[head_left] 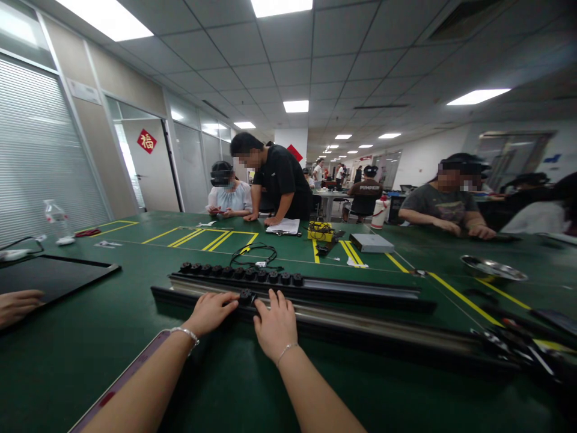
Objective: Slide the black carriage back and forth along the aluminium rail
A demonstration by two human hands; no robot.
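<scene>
A small black block with a round face (246,296), resembling a track socket, sits on the near long black rail (360,322) with its metal-coloured channel. My left hand (211,313) is closed, its fingertips against the block's left side. On the other side my right hand (278,323) has its fingers spread over the rail, the thumb side by the block's right edge. Behind lies a second black rail (360,288), parallel to the first. Several similar black blocks (238,272) stand in a row along its left half.
On the green table (135,361) lie a coiled black cable (255,255), a yellow box (320,231), a grey box (372,243), a metal bowl (493,269) and a black tray (49,282). Another person's hand (18,307) rests by that tray. Several people work around the table.
</scene>
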